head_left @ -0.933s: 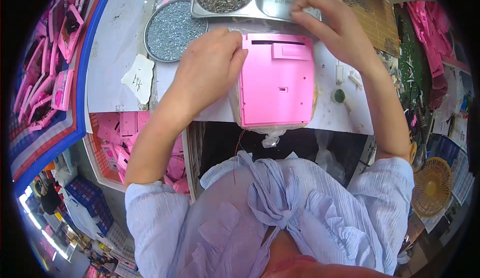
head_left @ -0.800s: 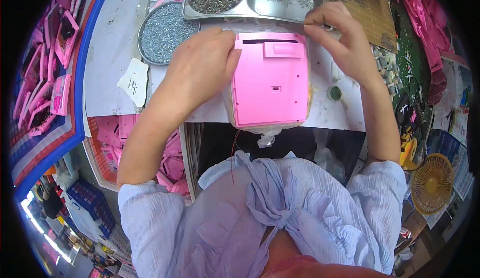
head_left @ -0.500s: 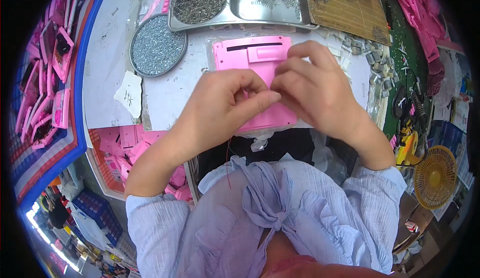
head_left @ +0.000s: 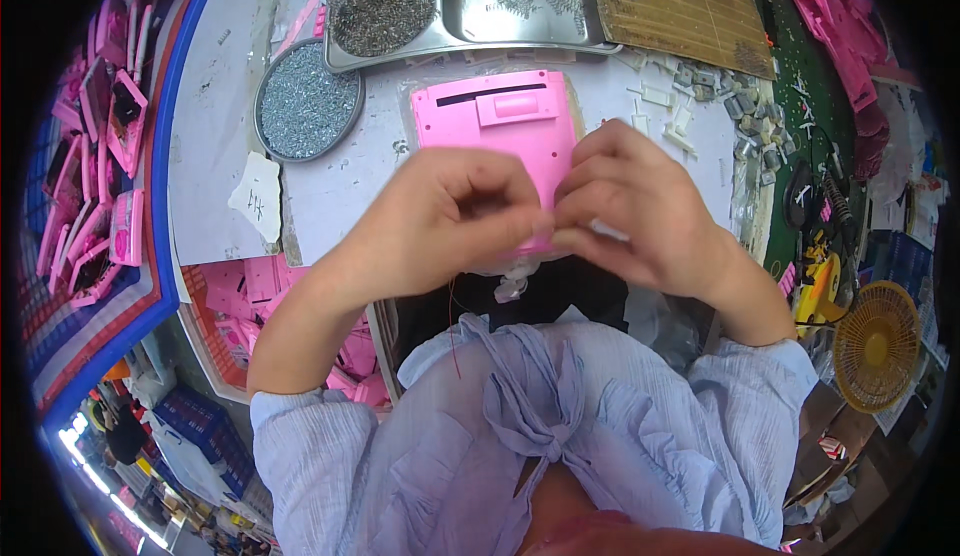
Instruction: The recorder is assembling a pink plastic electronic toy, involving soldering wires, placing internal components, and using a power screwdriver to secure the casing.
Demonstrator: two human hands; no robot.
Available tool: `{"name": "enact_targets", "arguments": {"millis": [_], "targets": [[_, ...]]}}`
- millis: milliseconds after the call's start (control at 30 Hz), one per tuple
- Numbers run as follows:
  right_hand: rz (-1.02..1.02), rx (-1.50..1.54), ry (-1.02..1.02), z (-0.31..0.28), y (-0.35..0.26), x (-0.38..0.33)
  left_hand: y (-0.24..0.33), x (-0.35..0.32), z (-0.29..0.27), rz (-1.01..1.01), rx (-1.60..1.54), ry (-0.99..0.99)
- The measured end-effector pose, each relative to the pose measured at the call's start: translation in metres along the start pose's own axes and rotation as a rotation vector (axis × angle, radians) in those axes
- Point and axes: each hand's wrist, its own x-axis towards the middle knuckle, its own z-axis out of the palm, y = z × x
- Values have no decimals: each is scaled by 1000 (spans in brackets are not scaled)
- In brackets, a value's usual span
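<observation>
A pink plastic housing [head_left: 522, 141] with a dark slot and a raised lid-like block lies on the table in front of me, on clear plastic wrap. Over its near half, my left hand [head_left: 455, 211] is closed with thumb and forefinger pinched. My right hand [head_left: 640, 206] meets it from the other side, its fingers bent together and the tips almost touching the left ones. Whatever sits between the fingertips is too small or hidden to name. A thin red wire [head_left: 453, 331] hangs below my left hand.
A round dish of small screws [head_left: 310, 101] stands left, a steel tray of springs [head_left: 515, 6] at the back. A brown board [head_left: 680, 6] with more springs lies beside it, small metal and white parts [head_left: 745, 116] at right. A crate of pink parts [head_left: 225, 326] sits lower left.
Both hands have come slightly nearer to me, and the right fingers have lowered to the left thumb tip. The view has shifted a little; the housing stays in place.
</observation>
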Motion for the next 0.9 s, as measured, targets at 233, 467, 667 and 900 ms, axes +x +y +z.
{"name": "enact_targets", "arguments": {"millis": [233, 467, 667, 900], "targets": [[390, 273, 257, -7, 24, -34, -6, 80, -43, 549, 939, 470], [503, 314, 357, -9, 26, -54, -4, 92, -50, 456, 957, 422], [414, 212, 328, -2, 29, -44, -12, 97, -43, 436, 922, 410], [364, 88, 334, 3, 31, -38, -7, 102, -45, 447, 1034, 321]]}}
